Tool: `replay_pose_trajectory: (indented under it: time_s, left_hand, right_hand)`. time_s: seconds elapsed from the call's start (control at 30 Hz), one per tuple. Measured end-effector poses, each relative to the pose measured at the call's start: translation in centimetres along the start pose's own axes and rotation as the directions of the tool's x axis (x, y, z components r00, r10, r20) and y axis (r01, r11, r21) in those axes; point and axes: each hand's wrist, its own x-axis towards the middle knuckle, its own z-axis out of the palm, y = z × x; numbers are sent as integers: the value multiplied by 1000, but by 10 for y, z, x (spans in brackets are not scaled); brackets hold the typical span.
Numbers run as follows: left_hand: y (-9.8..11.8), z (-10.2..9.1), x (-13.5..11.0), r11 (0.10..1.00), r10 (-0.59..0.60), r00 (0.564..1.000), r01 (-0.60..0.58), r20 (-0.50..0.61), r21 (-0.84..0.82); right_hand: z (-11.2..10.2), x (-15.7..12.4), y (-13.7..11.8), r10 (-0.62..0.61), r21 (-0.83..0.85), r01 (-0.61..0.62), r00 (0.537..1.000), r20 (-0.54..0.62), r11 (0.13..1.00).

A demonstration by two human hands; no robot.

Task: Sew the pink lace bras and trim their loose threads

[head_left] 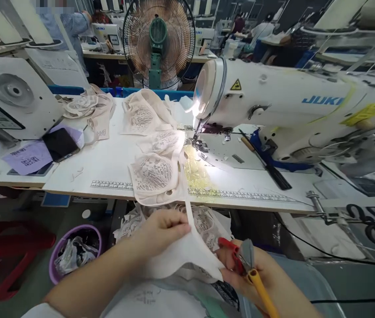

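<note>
A cream lace bra lies partly on the sewing table, its band and strap hanging over the front edge toward me. My left hand is closed, pinching the narrow strip of the bra between thumb and fingers. Lower right, my right hand is closed around scissors with red and orange handle parts. Its fingertips also hold the white pointed end of the bra's fabric. Behind the bra, the sewing machine has its lamp lit by the needle. More lace pieces sit below the table edge, partly hidden.
A second machine stands left, near a dark phone on purple paper. A black-handled tool lies right. A fan stands behind the table. A purple bin and red stool are lower left. Other people work behind.
</note>
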Motion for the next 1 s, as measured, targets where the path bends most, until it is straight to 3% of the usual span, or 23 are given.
replay_pose_trajectory:
  time_s: [0.13,0.23,0.37,0.57,0.67,0.83,1.0]
  left_hand:
    - [27,-4,-36,999,31,999,-30,30,-17]
    - [40,-2,-39,998,65,996,-66,60,12]
    - [27,3,-26,998,59,998,-59,26,12]
    - [10,5,-20,996,-83,988,85,128,-13]
    - [10,5,-20,994,-105,986,105,127,8]
    - [5,5,-17,986,-132,978,145,162,-77]
    - [0,5,-18,971,-179,970,201,164,-127]
  right_hand:
    - [4,5,2,-11,72,7,998,56,997]
    - [3,10,-5,-27,49,23,997,78,999]
    - [0,12,-12,-82,-10,84,990,112,996]
    - [-18,10,-17,-109,6,111,954,280,994]
    - [-41,18,-19,-42,-164,115,920,391,980]
    - [-67,36,-17,237,-505,43,846,477,862]
    - [-65,54,-27,251,-561,109,812,527,821]
